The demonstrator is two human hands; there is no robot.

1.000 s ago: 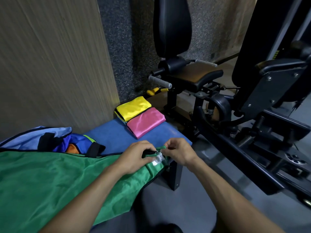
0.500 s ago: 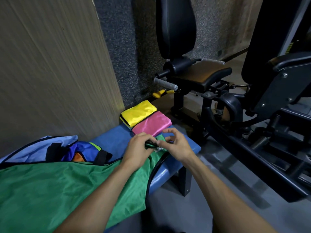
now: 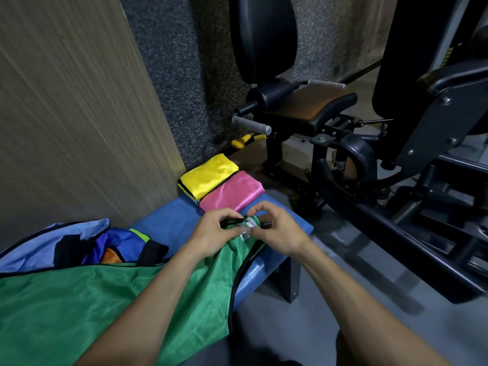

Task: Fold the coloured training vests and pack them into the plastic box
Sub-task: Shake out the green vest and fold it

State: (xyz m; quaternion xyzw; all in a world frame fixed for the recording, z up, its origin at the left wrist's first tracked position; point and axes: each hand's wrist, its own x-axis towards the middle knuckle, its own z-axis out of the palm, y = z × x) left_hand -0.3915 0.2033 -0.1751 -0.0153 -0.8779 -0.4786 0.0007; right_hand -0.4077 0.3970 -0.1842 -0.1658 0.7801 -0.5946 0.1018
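Observation:
A green vest with black trim lies spread over the blue bench and my lap. My left hand pinches its black-edged end near the bench's far corner. My right hand pinches the same end from the right, where a small shiny clear tag shows between my fingers. Beyond my hands lie a folded yellow vest and a folded pink vest, side by side on the bench. No plastic box is in view.
A heap of unfolded vests, light blue, dark blue, orange and lime, lies at the left by the wooden wall panel. A black gym machine with seat and grey handles stands right behind the bench. Grey floor lies to the right.
Both hands have carried the green vest's end away from me, toward the pink vest, and stay closed on it. My view has shifted a little to the left.

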